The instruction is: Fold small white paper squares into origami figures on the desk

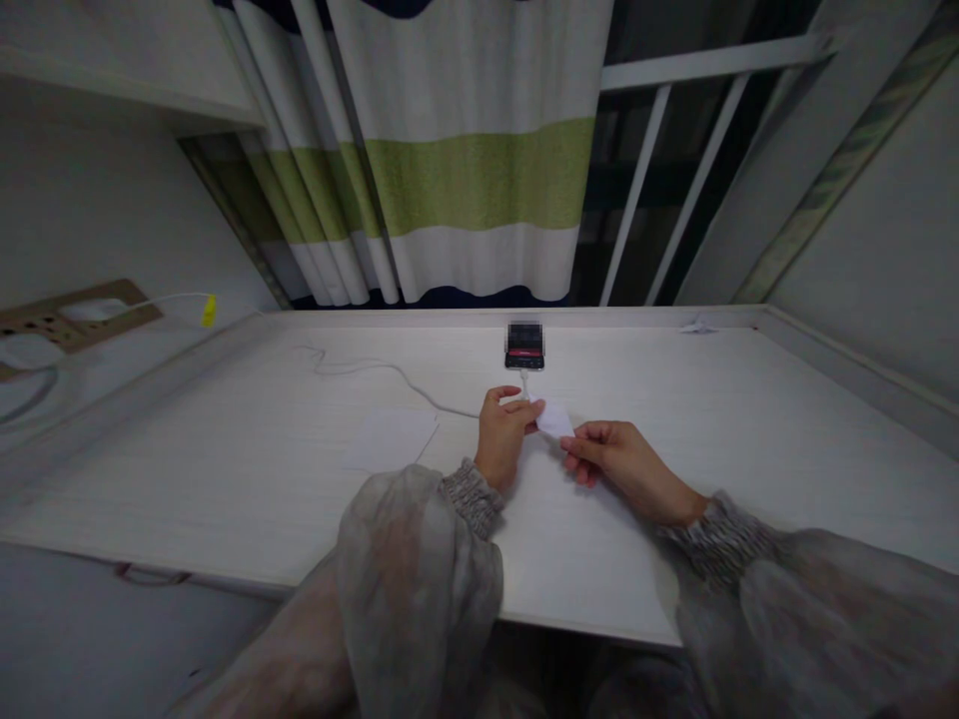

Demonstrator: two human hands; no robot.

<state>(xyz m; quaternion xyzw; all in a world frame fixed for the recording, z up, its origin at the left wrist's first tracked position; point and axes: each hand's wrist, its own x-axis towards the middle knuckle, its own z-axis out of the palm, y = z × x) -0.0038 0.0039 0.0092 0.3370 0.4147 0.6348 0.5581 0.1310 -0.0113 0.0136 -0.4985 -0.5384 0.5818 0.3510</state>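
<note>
A small white piece of folded paper [555,418] is held just above the white desk [225,479], between both hands. My left hand [503,434] pinches its left edge with curled fingers. My right hand [618,461] pinches its lower right corner with fingers pressed together. Both wrists wear gathered grey sleeves. A white sheet of paper [390,439] lies flat on the desk to the left of my left hand.
A phone [524,345] stands at the back of the desk, with a white cable [375,367] trailing left toward a wall socket panel [71,315]. A small paper scrap [698,326] lies at the far right corner. A striped curtain [465,180] hangs behind.
</note>
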